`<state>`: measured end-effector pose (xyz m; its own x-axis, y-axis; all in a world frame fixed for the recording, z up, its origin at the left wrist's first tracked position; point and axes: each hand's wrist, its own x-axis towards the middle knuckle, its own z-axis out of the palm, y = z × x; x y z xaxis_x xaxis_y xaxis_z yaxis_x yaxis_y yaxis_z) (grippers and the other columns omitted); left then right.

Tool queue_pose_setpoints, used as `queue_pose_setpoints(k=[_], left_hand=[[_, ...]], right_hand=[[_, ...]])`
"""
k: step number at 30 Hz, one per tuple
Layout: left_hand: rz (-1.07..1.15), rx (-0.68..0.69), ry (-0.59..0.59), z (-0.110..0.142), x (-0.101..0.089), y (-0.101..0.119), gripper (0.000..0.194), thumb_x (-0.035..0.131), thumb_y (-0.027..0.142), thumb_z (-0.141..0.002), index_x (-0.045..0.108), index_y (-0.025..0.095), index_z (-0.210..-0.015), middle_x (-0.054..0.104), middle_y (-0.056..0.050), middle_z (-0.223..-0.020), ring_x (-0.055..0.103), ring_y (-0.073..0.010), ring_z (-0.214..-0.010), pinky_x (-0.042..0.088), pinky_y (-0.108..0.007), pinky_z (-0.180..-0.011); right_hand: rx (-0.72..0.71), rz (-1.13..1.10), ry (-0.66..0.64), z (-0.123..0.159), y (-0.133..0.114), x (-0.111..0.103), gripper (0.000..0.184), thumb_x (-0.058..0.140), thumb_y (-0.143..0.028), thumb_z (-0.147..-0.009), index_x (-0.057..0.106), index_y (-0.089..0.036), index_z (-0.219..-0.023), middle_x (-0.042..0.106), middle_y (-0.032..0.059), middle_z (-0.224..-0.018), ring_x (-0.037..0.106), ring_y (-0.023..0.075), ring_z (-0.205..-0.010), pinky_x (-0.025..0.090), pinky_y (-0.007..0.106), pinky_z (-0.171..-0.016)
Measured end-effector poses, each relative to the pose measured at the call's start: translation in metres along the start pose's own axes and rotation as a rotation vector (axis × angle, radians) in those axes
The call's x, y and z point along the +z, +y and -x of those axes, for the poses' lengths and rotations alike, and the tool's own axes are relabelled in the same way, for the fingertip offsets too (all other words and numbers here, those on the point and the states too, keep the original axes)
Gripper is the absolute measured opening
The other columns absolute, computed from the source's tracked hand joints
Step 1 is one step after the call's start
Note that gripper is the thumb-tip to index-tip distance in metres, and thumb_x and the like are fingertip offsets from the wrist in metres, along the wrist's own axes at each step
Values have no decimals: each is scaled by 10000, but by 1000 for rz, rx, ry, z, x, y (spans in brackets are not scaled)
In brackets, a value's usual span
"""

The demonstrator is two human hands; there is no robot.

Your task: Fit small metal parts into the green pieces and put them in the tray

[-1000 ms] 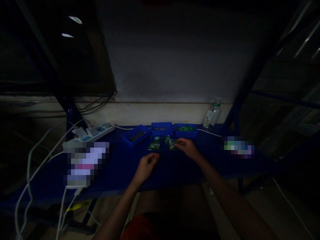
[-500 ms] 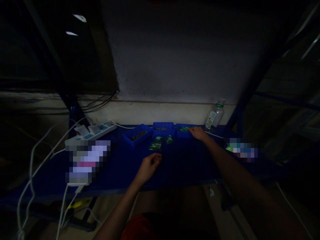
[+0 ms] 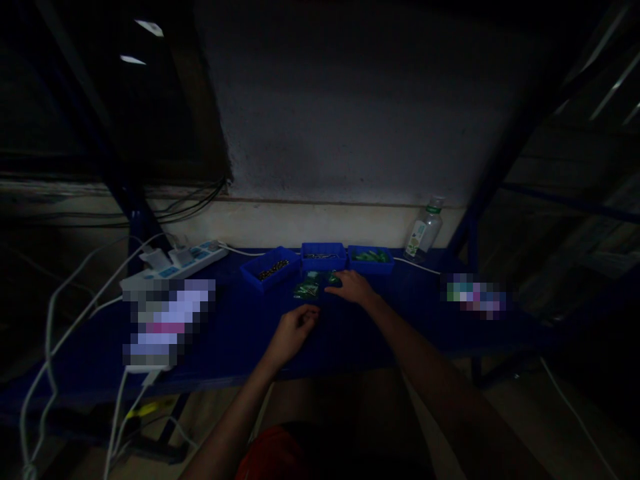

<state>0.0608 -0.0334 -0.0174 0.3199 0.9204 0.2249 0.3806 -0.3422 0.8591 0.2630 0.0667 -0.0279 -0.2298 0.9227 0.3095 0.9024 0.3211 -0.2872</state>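
Note:
The scene is very dark. On a blue table (image 3: 240, 333), several small green parts (image 3: 311, 285) lie in a loose pile in front of three blue trays. My right hand (image 3: 351, 287) rests on the right side of that pile, fingers curled down onto it. My left hand (image 3: 295, 329) sits closer to me on the table with fingers curled in; what they hold, if anything, is hidden. The left tray (image 3: 270, 268) holds dark-gold pieces, the middle tray (image 3: 323, 255) dark pieces, the right tray (image 3: 371, 259) green pieces.
A white power strip (image 3: 183, 260) with plugs and white cables (image 3: 55, 313) lies at the back left. A clear bottle (image 3: 423, 231) with a green cap stands at the back right by the wall. Blurred-out items sit on the table at left and right. A dark shelf frame rises on each side.
My right hand went from the green pile to the right tray, then came back left onto the pile. My left hand has stayed in place with its fingers curled.

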Motion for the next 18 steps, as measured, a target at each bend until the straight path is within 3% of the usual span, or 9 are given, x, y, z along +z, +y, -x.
queue_pose_setpoints(k=[3, 8, 13, 18], left_hand=[[11, -2, -2, 0, 1, -2, 268, 467, 294, -763, 626, 144, -918, 646, -34, -801, 567, -145, -709, 415, -225, -655], [8, 5, 7, 0, 2, -3, 264, 465, 292, -763, 633, 148, -907, 651, -31, -817, 572, -147, -730, 418, -223, -674], [6, 9, 1, -1, 1, -1, 255, 464, 285, -762, 636, 152, -894, 655, -31, -828, 576, -152, -742, 417, -228, -683], [-1, 28, -5, -2, 1, -1, 263, 469, 287, -757, 630, 151, -913, 646, -33, -811, 567, -146, -724, 416, -233, -677]], right_hand=[[102, -16, 35, 1, -4, 12, 365, 535, -449, -753, 595, -181, -993, 599, 119, -1001, 529, 221, -946, 372, 305, -818], [135, -105, 68, 4, 8, 11, 212, 476, -302, -805, 625, -180, -892, 630, 102, -923, 562, 193, -882, 375, 278, -786], [195, -402, 106, 13, 21, 7, 262, 460, -377, -792, 630, -179, -772, 639, 31, -729, 567, 156, -677, 389, 245, -636], [179, -735, 105, 33, 13, 5, 271, 509, -397, -728, 590, -146, -791, 577, -16, -647, 505, 115, -585, 366, 209, -551]])
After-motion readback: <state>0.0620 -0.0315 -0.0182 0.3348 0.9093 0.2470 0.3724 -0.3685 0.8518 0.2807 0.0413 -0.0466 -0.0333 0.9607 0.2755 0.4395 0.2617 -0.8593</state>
